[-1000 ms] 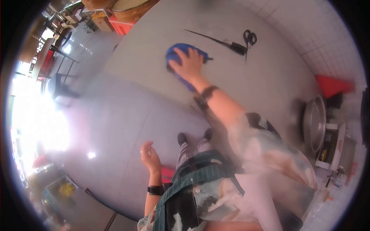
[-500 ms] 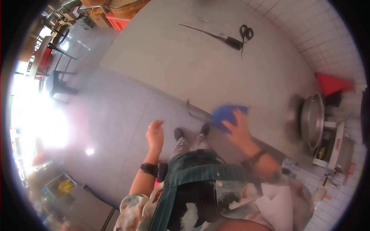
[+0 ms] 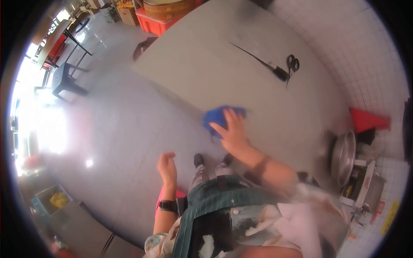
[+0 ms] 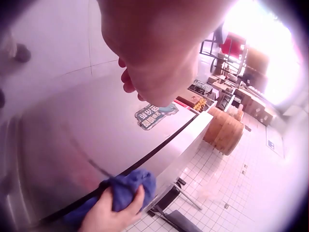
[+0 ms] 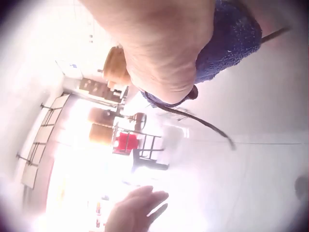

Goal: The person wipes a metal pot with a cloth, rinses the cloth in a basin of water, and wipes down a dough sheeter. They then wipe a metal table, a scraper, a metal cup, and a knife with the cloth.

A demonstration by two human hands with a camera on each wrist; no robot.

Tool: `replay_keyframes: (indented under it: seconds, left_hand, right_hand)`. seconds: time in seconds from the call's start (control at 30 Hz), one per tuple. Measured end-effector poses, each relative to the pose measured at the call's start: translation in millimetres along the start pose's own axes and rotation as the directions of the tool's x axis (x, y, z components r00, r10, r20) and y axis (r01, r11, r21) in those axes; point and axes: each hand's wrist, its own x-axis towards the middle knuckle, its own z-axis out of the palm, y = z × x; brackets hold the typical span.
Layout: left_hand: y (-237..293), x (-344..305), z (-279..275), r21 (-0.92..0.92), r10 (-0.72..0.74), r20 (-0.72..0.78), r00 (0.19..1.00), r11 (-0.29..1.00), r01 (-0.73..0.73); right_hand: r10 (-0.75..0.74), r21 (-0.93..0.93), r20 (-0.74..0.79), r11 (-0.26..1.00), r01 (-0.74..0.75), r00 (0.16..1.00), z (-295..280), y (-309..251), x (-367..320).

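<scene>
My right hand (image 3: 234, 133) grips a bunched blue cloth (image 3: 214, 117) at the near edge of the grey table (image 3: 266, 109). In the left wrist view its thumb and fingers curl into the cloth (image 4: 126, 187). A thin dark strip (image 5: 207, 124) sticks out from beneath the cloth in the right wrist view. Away from the table, my left hand (image 3: 167, 168) hangs over the floor, fingers loosely bent and holding nothing. Farther back on the tabletop lie a long thin-bladed knife with a black handle (image 3: 282, 74) and black scissors (image 3: 292, 63), close together.
A metal basin (image 3: 344, 159) stands at the table's right end, near a red object (image 3: 368, 121) by the tiled wall. Beyond the far left corner are a round wooden container (image 3: 170, 9) and a red crate (image 3: 155, 23). A dark stool (image 3: 66, 81) stands on the floor at left.
My right hand drew the blue cloth from farther back on the tabletop to the right part of the near edge, then leftward along it. My left hand stayed low and empty.
</scene>
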Motion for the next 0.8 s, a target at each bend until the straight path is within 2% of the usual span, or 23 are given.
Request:
replay_keyframes:
  seconds: [0.07,0.23,0.3,0.33,0.37,0.4,0.43,0.47,0.5,0.57,0.63,0.7,0.73,0.8]
  left_hand:
    - [3.2,0.6,-5.2,-0.072,-0.047,-0.031,0.998,0.996,0.045]
    - [-9.0,0.8,-17.2,-0.049,-0.025,-0.120,0.992,0.999,0.019]
    - [-2.8,-1.9,-18.4,-0.075,-0.071,-0.139,0.988,0.995,0.061]
    - [0.5,-0.3,-17.4,-0.063,-0.035,-0.120,0.992,0.998,0.028]
    - [2.6,-2.2,-18.4,-0.076,-0.060,-0.124,0.990,0.996,0.051]
    - [3.7,-3.3,-18.7,-0.087,-0.092,-0.130,0.987,0.993,0.081]
    - [3.7,-3.1,-17.4,-0.138,-0.128,-0.113,0.985,0.984,0.112]
    - [5.6,-0.1,-18.5,-0.110,-0.108,-0.096,0.990,0.989,0.098]
    - [8.8,1.2,-18.1,-0.088,-0.094,-0.080,0.992,0.992,0.087]
    - [19.3,13.7,-18.0,-0.065,-0.064,-0.067,0.996,0.996,0.060]
    - [40.2,30.9,-18.7,-0.036,-0.020,-0.039,0.999,0.999,0.019]
    - [73.7,52.9,-15.1,0.035,0.148,-0.034,0.988,0.989,-0.147]
    - [87.9,66.0,-9.2,0.032,0.167,-0.017,0.986,0.986,-0.166]
    - [118.0,93.0,8.3,0.095,0.422,0.043,0.906,0.901,-0.424]
  right_hand:
    - [-0.090,0.051,-0.015,0.995,0.091,0.996,21.8,-19.0,61.0]
    - [-0.293,0.070,-0.069,0.952,0.298,0.954,93.8,-61.1,204.6]
    - [-0.288,0.085,-0.119,0.951,0.298,0.950,135.0,-75.4,258.9]
    - [-0.255,0.141,-0.059,0.955,0.261,0.965,129.0,-83.5,280.2]
    - [-0.223,0.202,0.006,0.955,0.218,0.975,119.9,-89.5,294.1]
    - [-0.195,0.198,-0.012,0.961,0.194,0.981,119.4,-86.0,304.1]
    - [-0.183,0.326,-0.023,0.928,0.180,0.983,118.6,-82.0,311.9]
    - [-0.176,0.448,-0.030,0.878,0.170,0.984,118.0,-76.0,315.8]
    - [-0.162,0.447,-0.028,0.881,0.158,0.986,113.3,-62.5,316.1]
    - [0.059,0.374,0.025,0.925,-0.064,0.998,87.3,-19.0,312.7]
    - [0.153,0.322,-0.055,0.938,-0.128,0.987,67.3,38.7,283.6]
    - [0.240,0.226,-0.090,0.950,-0.215,0.967,38.8,84.7,228.8]
    - [0.298,0.223,-0.157,0.939,-0.260,0.942,35.7,108.1,191.4]
    - [0.387,0.209,-0.154,0.912,-0.353,0.909,-2.6,134.9,103.5]
